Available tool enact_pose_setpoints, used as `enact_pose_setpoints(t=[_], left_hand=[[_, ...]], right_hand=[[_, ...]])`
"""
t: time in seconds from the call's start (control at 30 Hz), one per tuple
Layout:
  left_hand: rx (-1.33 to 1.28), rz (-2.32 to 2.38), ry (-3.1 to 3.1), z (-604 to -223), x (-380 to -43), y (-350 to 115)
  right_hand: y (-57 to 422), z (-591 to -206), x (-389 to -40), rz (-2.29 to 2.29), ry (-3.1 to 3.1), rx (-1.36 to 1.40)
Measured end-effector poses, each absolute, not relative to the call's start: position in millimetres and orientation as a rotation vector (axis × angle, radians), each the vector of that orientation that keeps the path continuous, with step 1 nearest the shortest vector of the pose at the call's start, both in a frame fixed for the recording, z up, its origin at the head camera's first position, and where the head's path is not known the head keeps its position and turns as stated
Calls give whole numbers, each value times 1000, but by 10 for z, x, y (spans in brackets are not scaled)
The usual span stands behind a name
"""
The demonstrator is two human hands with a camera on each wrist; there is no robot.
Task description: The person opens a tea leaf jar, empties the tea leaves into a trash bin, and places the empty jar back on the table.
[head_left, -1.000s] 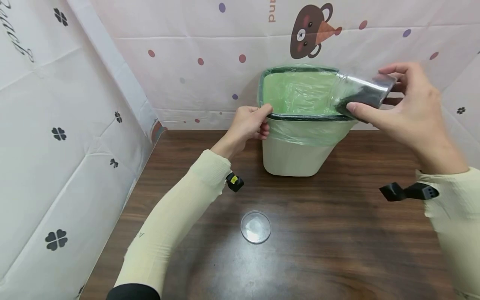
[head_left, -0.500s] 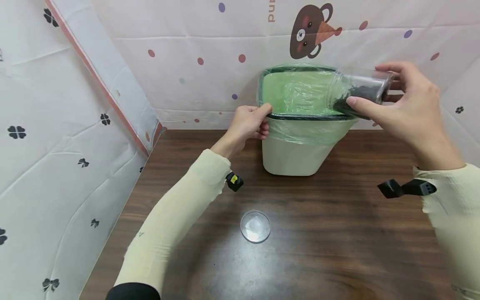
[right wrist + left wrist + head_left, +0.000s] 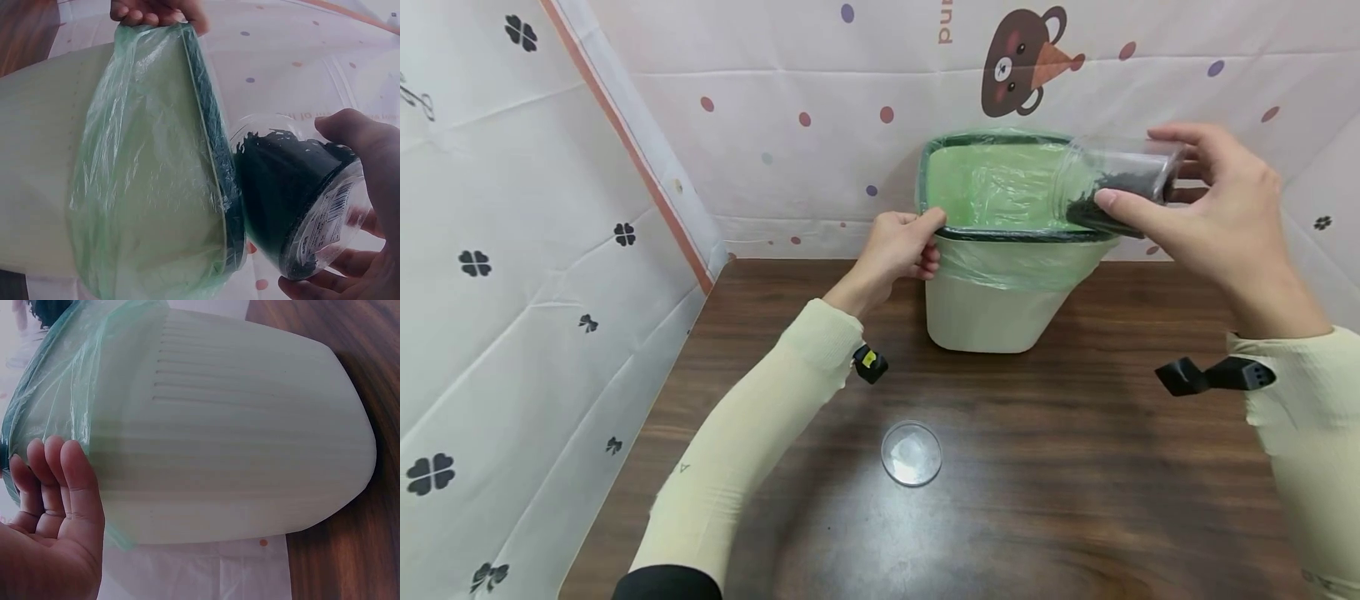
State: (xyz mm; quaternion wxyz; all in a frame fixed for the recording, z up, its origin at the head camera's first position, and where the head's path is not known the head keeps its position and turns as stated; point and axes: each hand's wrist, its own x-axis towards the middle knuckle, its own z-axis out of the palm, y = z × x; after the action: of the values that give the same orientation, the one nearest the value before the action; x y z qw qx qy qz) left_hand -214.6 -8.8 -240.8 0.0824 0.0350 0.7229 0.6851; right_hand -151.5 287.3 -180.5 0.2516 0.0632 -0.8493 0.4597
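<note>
My left hand [image 3: 898,243] grips the near-left rim of a pale trash bin [image 3: 981,321], thumb on top and fingers curled below it. A thin green trash bag [image 3: 1022,262] lines the bin and folds down over its rim. In my right hand [image 3: 1232,196] is a clear plastic jar [image 3: 1093,154], held on its side with its mouth over the bin's right edge. Dark shredded bits [image 3: 284,178] lie along the jar's lower side. A label [image 3: 328,219] with a barcode shows on the jar's base in the right wrist view.
A round clear lid [image 3: 911,454] lies on the dark wood table [image 3: 1045,492] in front of the bin. Behind stands a patterned sheet [image 3: 760,158] with dots and a bear print; another sheet [image 3: 550,350] with clover prints hangs at left.
The jar in my right hand has turned slightly and shifted a little left, and its dark bits have settled lower along its side. My left hand stays on the rim. The left sheet sways.
</note>
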Motion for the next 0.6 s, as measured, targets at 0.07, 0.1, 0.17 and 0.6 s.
enact_pose_setpoints(t=[0.07,0.1,0.17,0.6], left_hand=[[110,2050,2151,-2409,-2146,-91],[112,2049,2148,-2409,-2145,-93],[117,2047,2145,-2409,-2146,-96],[117,2038,2151,-2396,-2145,-104]], right_hand=[[2869,-1803,-1526,1203,-2319,175],[2867,-1806,-1530,1159,-2328,179],[2858,-1815,-1541,1064,-2344,197],[2831,-1807,-1562,1029,-2355,191]])
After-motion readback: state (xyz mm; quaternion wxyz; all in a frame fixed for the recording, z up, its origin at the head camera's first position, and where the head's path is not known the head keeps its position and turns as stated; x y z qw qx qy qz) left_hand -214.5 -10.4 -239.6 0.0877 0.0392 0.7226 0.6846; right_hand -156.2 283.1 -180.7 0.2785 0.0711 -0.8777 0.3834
